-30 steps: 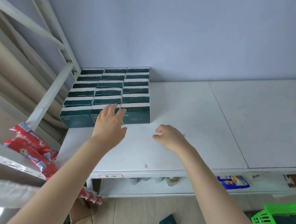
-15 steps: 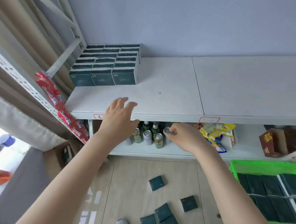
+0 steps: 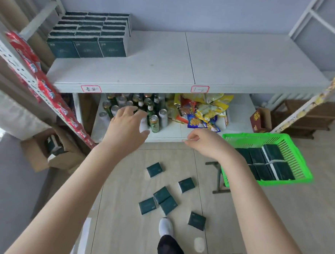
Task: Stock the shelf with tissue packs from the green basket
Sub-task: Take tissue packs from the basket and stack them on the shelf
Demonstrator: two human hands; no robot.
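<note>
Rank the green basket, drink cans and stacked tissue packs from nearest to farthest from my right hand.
1. Green basket, just right of the right hand.
2. Drink cans, lower shelf, left.
3. Stacked tissue packs, top shelf, far left.

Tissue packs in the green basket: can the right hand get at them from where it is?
Probably yes. The right hand is empty and hangs just left of the green basket. The basket's top is open, and nothing covers the tissue packs inside.
</note>
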